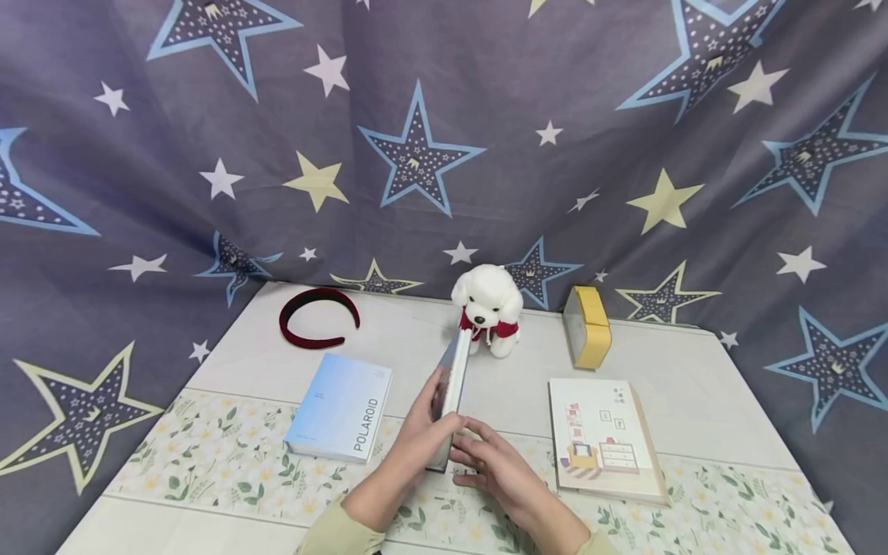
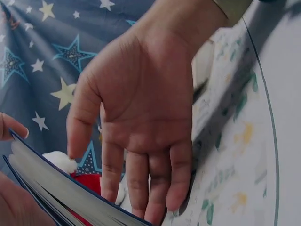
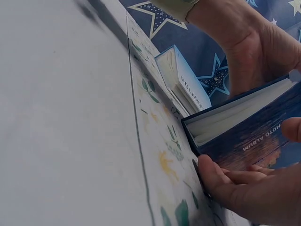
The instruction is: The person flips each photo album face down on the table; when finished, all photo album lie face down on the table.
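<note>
My left hand (image 1: 421,433) grips a dark blue photo album (image 1: 454,374) that stands on edge in the middle, its pale page edges facing up. On the album's right side is my right hand (image 1: 498,469), its fingers loosely extended with the tips at the cover. In the right wrist view "PHOTO ALBUM" is printed on the album's dark cover (image 3: 251,143), near my right hand's fingers (image 3: 211,172). The left wrist view shows the right palm (image 2: 146,99) facing the camera and fanned pages (image 2: 61,183) between the covers. Just behind the album sits a white plush dog (image 1: 488,297) in red clothing.
A light blue box-like album marked POLAROID (image 1: 338,407) lies to the left, below a dark red headband (image 1: 294,331). To the right lies an illustrated book (image 1: 603,439), with a yellow case (image 1: 590,327) behind it. A star-patterned curtain (image 1: 416,46) backs the table.
</note>
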Demonstrator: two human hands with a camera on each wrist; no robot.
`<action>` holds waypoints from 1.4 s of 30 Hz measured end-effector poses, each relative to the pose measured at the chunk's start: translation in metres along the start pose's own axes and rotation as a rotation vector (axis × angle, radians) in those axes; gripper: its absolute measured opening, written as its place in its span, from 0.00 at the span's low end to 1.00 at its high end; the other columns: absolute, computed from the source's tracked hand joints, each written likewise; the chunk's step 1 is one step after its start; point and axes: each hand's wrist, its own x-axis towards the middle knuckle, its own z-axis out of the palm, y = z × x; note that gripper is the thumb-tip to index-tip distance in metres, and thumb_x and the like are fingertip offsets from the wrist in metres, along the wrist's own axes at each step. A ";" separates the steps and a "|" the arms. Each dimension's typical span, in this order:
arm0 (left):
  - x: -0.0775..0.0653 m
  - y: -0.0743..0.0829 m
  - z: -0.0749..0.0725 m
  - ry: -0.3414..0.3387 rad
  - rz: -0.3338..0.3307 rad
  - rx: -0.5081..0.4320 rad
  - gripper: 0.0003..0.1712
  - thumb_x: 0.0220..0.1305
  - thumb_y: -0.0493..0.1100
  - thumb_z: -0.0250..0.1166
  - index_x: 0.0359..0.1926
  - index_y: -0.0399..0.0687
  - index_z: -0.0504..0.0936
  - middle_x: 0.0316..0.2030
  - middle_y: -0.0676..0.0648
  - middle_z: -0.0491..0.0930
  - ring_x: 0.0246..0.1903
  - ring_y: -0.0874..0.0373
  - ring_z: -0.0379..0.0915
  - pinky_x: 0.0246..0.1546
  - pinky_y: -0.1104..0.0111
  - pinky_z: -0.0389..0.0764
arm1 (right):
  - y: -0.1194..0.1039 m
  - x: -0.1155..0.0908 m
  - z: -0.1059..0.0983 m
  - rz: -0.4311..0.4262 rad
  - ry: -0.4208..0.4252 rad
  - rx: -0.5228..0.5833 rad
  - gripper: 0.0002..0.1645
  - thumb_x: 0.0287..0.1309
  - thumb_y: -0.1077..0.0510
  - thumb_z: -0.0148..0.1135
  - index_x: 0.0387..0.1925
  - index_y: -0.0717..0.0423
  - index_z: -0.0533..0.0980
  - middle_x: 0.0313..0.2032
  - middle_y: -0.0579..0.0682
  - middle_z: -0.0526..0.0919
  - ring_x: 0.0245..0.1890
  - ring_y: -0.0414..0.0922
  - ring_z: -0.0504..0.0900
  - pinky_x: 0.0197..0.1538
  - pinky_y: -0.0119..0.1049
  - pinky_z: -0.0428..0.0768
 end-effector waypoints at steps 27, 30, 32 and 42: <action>-0.004 -0.006 -0.012 -0.049 0.045 -0.469 0.42 0.62 0.28 0.43 0.77 0.40 0.41 0.76 0.39 0.41 0.74 0.45 0.39 0.71 0.56 0.48 | -0.001 -0.010 -0.032 -0.096 0.084 -0.022 0.40 0.69 0.56 0.54 0.72 0.72 0.50 0.66 0.66 0.65 0.56 0.46 0.77 0.58 0.46 0.76; -0.004 -0.008 -0.012 -0.069 0.032 -0.492 0.42 0.62 0.28 0.42 0.77 0.40 0.40 0.76 0.39 0.41 0.74 0.44 0.40 0.70 0.55 0.50 | -0.002 -0.013 -0.033 -0.108 0.120 -0.018 0.41 0.68 0.56 0.55 0.72 0.70 0.50 0.68 0.67 0.62 0.56 0.47 0.76 0.58 0.46 0.76; -0.004 -0.009 -0.012 -0.079 0.018 -0.501 0.42 0.63 0.28 0.41 0.77 0.41 0.39 0.76 0.39 0.41 0.73 0.42 0.41 0.70 0.54 0.50 | -0.004 -0.015 -0.033 -0.107 0.140 -0.027 0.41 0.67 0.55 0.55 0.73 0.69 0.50 0.68 0.68 0.60 0.57 0.47 0.75 0.57 0.46 0.76; -0.005 -0.020 -0.011 -0.122 -0.038 -0.531 0.36 0.71 0.32 0.39 0.77 0.39 0.39 0.75 0.37 0.43 0.73 0.42 0.41 0.70 0.53 0.50 | -0.007 -0.021 -0.038 -0.097 0.215 -0.099 0.43 0.64 0.56 0.60 0.73 0.65 0.52 0.69 0.69 0.59 0.60 0.54 0.73 0.55 0.45 0.78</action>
